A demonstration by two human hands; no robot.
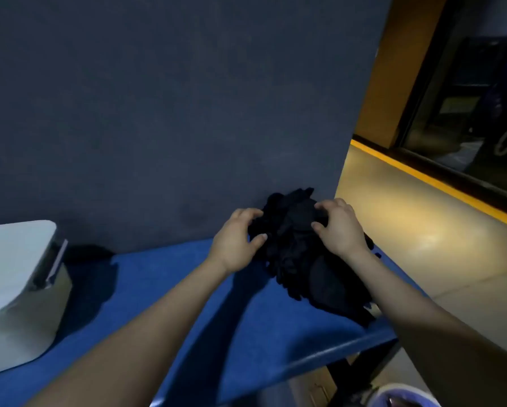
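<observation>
A black cloth heap [300, 259] lay crumpled on the blue tabletop [187, 304], at its far right corner, pushed up against the dark grey partition [158, 113] that ran along the tabletop's far edge. Part of the heap trailed along the right edge toward the near corner. The left hand [237, 240] gripped the heap's left side, fingers curled onto the fabric near the top and the thumb pressed into a fold lower down. The right hand [338, 228] sat on the heap's upper right, its fingers bent over the crown and its thumb closing toward them, so that a bunch of cloth was pinched between. Both forearms reached in from the near edge. At the tabletop's left edge stood a white lidded container [17, 289], well apart from the heap. Below the near right corner, the rim of a pale bucket [401, 395] showed on the floor.
</observation>
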